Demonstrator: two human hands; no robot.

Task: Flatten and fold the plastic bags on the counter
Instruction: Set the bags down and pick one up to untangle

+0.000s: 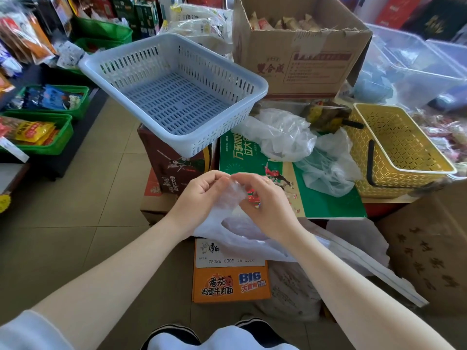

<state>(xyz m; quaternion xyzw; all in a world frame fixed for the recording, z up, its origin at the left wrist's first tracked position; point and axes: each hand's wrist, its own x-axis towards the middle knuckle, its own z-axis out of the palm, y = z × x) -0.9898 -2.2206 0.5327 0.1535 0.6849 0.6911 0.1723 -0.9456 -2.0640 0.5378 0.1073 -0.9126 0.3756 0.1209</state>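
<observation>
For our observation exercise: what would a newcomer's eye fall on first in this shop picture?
Probably the two hands, left and right, meeting at centre, both pinching a clear bag that hangs down below them. Next, the pale blue basket perched empty on a box above, and the yellow basket at right beside crumpled bags.

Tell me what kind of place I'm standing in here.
Most likely a small grocery or snack shop. Green bins of packaged snacks line the left, printed goods cartons are stacked in front, and an open cardboard box holds wrapped items.
</observation>
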